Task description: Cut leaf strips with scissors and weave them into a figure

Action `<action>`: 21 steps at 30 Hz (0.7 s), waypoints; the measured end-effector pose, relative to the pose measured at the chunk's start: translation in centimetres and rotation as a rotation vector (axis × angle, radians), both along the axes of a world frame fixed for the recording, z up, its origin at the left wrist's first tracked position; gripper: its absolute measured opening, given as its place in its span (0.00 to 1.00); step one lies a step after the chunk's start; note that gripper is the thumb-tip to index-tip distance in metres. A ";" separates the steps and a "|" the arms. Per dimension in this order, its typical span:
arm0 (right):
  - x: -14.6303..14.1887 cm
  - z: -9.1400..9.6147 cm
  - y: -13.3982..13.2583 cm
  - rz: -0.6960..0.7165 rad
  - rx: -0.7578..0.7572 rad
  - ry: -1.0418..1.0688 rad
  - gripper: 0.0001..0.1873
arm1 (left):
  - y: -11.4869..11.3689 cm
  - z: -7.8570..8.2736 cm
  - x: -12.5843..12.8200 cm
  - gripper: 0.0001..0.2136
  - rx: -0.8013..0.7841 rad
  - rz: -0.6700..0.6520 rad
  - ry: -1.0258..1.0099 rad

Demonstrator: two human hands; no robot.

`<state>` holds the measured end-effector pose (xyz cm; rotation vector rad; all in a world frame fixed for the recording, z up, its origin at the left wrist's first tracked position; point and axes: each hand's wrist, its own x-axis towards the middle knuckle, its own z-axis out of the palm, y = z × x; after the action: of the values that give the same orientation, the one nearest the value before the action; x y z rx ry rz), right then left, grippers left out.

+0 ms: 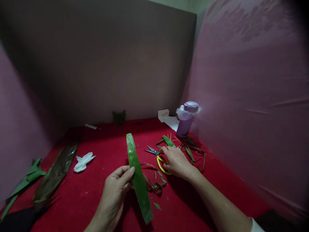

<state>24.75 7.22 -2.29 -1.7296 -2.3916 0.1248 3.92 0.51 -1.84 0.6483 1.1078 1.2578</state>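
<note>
My left hand [118,188] pinches a long green leaf strip [138,177] between thumb and fingers. The strip stands at a slant, its glossy upper end pointing away from me and its cut lower end toward me. To the right, my right hand [177,161] has its fingers curled over the yellow-handled scissors [161,167]. Their dark blades point left and stand slightly apart. Part of the handles is hidden under the hand. Just beyond those fingers lies a short green leaf piece [169,141].
Brown dried strips [155,187] and leaf scraps lie on the red cloth [96,199]. A purple bottle [185,125] stands at the back right by white papers [172,123]. At left are a crumpled tissue [83,161], dark wrapped leaves [56,174] and a folded green leaf [30,177].
</note>
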 end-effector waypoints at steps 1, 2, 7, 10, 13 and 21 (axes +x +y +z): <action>-0.1 0.0 0.0 -0.004 0.002 -0.011 0.15 | 0.0 -0.1 0.0 0.08 0.006 -0.006 0.002; -0.2 0.0 0.1 -0.007 0.002 -0.018 0.14 | 0.0 -0.2 -0.1 0.08 0.010 -0.008 0.004; -0.2 -0.5 0.6 -0.023 0.009 0.008 0.13 | 0.1 -0.5 -0.2 0.08 0.007 -0.015 0.004; 0.0 -0.9 0.8 -0.041 0.019 0.073 0.16 | 0.2 -0.4 -0.1 0.08 -0.002 -0.019 0.002; 0.1 -1.1 0.7 -0.050 0.028 0.166 0.20 | 0.2 -0.3 0.0 0.08 -0.007 -0.018 0.000; -0.1 -1.7 1.5 -0.092 0.096 0.478 0.32 | 0.1 -0.3 0.0 0.07 -0.007 -0.025 -0.013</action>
<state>24.69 8.74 -4.03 -1.5505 -1.9398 0.3597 3.94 0.57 -2.15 0.6459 1.0897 1.2346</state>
